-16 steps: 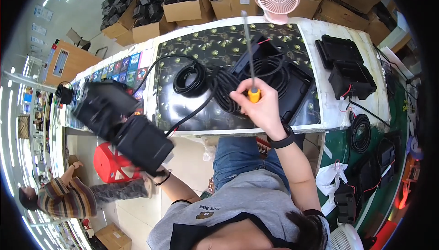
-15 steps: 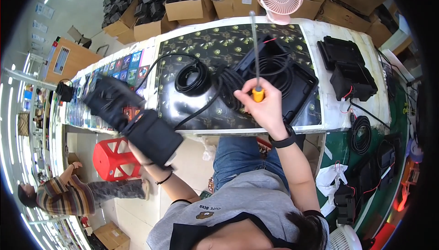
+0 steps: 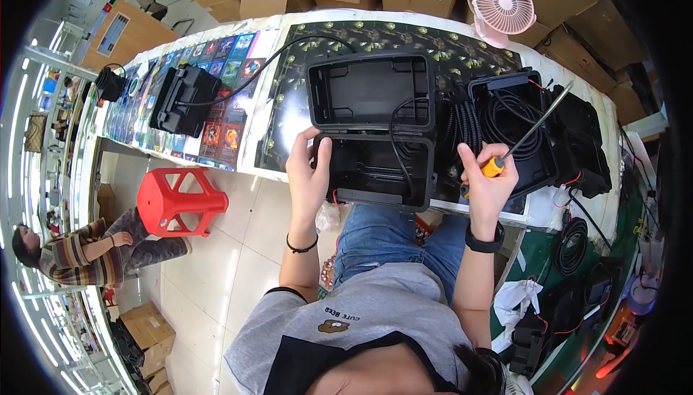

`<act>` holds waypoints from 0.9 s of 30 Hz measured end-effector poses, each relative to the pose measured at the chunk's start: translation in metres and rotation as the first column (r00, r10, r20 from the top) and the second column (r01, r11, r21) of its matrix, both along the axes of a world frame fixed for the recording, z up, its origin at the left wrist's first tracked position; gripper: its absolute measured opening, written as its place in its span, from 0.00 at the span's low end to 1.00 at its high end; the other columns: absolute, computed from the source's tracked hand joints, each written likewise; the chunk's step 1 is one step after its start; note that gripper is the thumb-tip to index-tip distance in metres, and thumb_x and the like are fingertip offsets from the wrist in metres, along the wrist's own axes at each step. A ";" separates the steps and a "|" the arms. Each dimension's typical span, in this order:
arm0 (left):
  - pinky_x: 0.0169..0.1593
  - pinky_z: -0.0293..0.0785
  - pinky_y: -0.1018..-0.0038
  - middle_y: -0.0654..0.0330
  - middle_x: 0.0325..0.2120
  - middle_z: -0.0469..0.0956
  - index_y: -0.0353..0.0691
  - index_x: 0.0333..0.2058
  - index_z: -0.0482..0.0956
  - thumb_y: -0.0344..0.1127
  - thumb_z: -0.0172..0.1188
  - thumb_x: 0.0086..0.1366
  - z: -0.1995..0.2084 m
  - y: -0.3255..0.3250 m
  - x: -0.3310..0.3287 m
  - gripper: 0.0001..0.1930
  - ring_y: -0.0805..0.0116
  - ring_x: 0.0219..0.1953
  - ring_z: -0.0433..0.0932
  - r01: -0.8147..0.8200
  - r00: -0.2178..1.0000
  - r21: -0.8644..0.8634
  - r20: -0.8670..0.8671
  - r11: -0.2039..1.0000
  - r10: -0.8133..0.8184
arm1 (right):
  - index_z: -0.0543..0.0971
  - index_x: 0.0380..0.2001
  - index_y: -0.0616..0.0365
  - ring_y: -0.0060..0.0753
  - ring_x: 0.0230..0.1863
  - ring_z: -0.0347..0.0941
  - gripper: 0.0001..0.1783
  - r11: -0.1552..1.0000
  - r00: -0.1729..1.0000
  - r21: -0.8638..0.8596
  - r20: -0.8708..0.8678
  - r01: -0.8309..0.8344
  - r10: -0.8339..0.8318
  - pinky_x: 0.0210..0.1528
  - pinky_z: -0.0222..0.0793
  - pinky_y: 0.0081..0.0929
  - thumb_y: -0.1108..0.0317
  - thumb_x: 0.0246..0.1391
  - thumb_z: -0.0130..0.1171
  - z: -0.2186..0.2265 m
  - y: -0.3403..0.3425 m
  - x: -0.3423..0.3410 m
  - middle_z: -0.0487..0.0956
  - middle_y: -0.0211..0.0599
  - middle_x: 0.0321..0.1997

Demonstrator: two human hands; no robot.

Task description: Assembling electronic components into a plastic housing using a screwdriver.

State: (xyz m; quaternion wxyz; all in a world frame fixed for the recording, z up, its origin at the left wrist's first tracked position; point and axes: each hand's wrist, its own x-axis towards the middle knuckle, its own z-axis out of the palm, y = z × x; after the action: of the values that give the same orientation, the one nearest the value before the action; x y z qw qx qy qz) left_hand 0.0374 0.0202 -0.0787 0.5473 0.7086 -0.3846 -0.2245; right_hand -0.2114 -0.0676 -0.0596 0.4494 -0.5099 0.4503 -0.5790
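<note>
Head view, the worker's side of the desk [image 3: 556,63].

Item: one open black case [image 3: 372,131], at the near edge of the desk in front of the worker. Halves spread at the hinge, hollow insides facing up; a thin black cable [image 3: 390,142] loops across both. A bit of red wire shows at the near left corner.

Item: left hand [image 3: 309,171]. Grip closed on the case's left edge, thumb over the rim of the near half, fingertips by the hinge corner; the rest of the fingers hard to see from here.

Item: right hand [image 3: 491,182], just right of the case. Grip folded round a yellow-handled tool [image 3: 494,167], thumb raised, long metal shaft slanting up and away to the right. Tip too small to make out.

Item: ribbed black cable [image 3: 466,126], coiled, between the case and a second open case [image 3: 546,171] with more coils lying in it.

Item: black box [image 3: 188,99], on the desk's left part, a cable running off rightward.

Item: pink fan [image 3: 502,5], far edge.

Item: red stool [image 3: 177,200], on the floor at left; beyond it, a person [image 3: 79,258] in a striped top.
</note>
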 end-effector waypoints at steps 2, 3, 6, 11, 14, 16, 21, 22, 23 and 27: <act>0.43 0.73 0.75 0.54 0.39 0.78 0.32 0.53 0.70 0.31 0.58 0.68 -0.006 0.010 0.006 0.17 0.72 0.40 0.76 0.034 0.999 -0.005 0.026 0.999 -0.034 | 0.73 0.27 0.56 0.17 0.22 0.74 0.13 0.997 0.996 0.067 -0.078 -0.040 0.045 0.25 0.69 0.14 0.77 0.49 0.71 0.000 0.003 -0.012 0.73 0.24 0.22; 0.47 0.72 0.73 0.52 0.45 0.77 0.32 0.57 0.68 0.30 0.60 0.67 -0.008 0.016 0.009 0.21 0.70 0.45 0.76 0.074 0.996 -0.014 0.054 0.997 -0.073 | 0.76 0.28 0.57 0.21 0.27 0.76 0.11 0.997 0.957 -0.007 -0.280 -0.083 0.077 0.31 0.71 0.18 0.78 0.48 0.71 -0.002 0.003 -0.017 0.76 0.28 0.26; 0.53 0.70 0.70 0.50 0.54 0.71 0.31 0.65 0.58 0.31 0.62 0.64 -0.011 0.036 0.016 0.34 0.65 0.53 0.72 0.218 0.973 0.000 0.079 0.976 -0.217 | 0.82 0.29 0.59 0.34 0.40 0.80 0.06 0.971 0.834 -0.185 -0.551 -0.152 0.026 0.44 0.72 0.28 0.78 0.47 0.70 0.014 0.011 -0.013 0.79 0.38 0.45; 0.58 0.74 0.66 0.45 0.67 0.54 0.36 0.72 0.38 0.35 0.78 0.49 -0.003 0.065 0.025 0.62 0.58 0.63 0.67 0.392 0.911 0.061 0.115 0.918 -0.397 | 0.79 0.34 0.59 0.13 0.24 0.69 0.12 0.958 0.955 -0.166 -0.224 -0.235 0.196 0.28 0.62 0.13 0.80 0.45 0.70 0.012 0.030 0.002 0.75 0.36 0.53; 0.50 0.81 0.68 0.44 0.68 0.52 0.37 0.72 0.37 0.33 0.78 0.48 0.009 0.079 0.019 0.62 0.57 0.60 0.71 0.434 0.900 0.093 -0.089 0.896 -0.427 | 0.80 0.36 0.59 0.15 0.25 0.71 0.13 0.935 0.918 -0.127 -0.272 -0.330 0.287 0.31 0.66 0.14 0.78 0.46 0.70 0.022 0.029 0.022 0.77 0.37 0.51; 0.45 0.84 0.70 0.42 0.68 0.52 0.39 0.72 0.32 0.29 0.74 0.49 0.011 0.084 0.020 0.63 0.58 0.57 0.75 0.443 0.892 0.150 0.026 0.884 -0.452 | 0.81 0.38 0.57 0.16 0.25 0.72 0.13 0.915 0.898 -0.146 -0.298 -0.377 0.323 0.33 0.67 0.15 0.76 0.48 0.70 0.020 0.026 0.034 0.78 0.38 0.50; 0.41 0.85 0.69 0.40 0.58 0.68 0.40 0.72 0.37 0.26 0.69 0.48 0.019 0.097 0.021 0.59 0.60 0.42 0.84 0.363 0.914 0.262 0.090 0.894 -0.397 | 0.82 0.40 0.55 0.16 0.27 0.73 0.10 0.895 0.835 0.033 -0.346 -0.445 0.428 0.26 0.67 0.14 0.74 0.52 0.67 -0.002 0.021 0.045 0.77 0.38 0.53; 0.41 0.85 0.69 0.40 0.58 0.68 0.40 0.72 0.37 0.26 0.69 0.48 0.022 0.102 0.021 0.59 0.60 0.42 0.84 0.354 0.917 0.262 0.091 0.898 -0.388 | 0.82 0.40 0.54 0.15 0.28 0.73 0.09 0.869 0.846 0.213 -0.216 -0.446 0.487 0.24 0.67 0.14 0.73 0.53 0.66 -0.005 0.027 0.047 0.76 0.38 0.54; 0.39 0.85 0.69 0.43 0.50 0.74 0.40 0.72 0.39 0.25 0.67 0.50 0.024 0.108 0.021 0.56 0.61 0.39 0.85 0.330 0.910 0.323 0.141 0.887 -0.390 | 0.81 0.39 0.55 0.12 0.29 0.72 0.08 0.864 0.858 0.214 -0.156 -0.455 0.490 0.19 0.65 0.11 0.74 0.55 0.64 -0.011 0.032 0.048 0.75 0.38 0.56; 0.34 0.83 0.70 0.56 0.22 0.82 0.43 0.70 0.54 0.24 0.64 0.54 0.025 0.120 0.024 0.45 0.59 0.24 0.84 0.315 0.885 0.359 0.222 0.879 -0.409 | 0.77 0.37 0.57 0.09 0.26 0.68 0.06 0.922 0.934 0.162 -0.008 -0.352 0.358 0.19 0.66 0.07 0.75 0.57 0.62 -0.031 0.046 0.053 0.75 0.39 0.56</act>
State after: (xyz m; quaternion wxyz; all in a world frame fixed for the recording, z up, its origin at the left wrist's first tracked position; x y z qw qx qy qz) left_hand 0.0614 0.1402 -0.0535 0.3131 0.7258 -0.5474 -0.2750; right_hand -0.1580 -0.0217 -0.0904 0.5772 -0.5565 0.4034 -0.4410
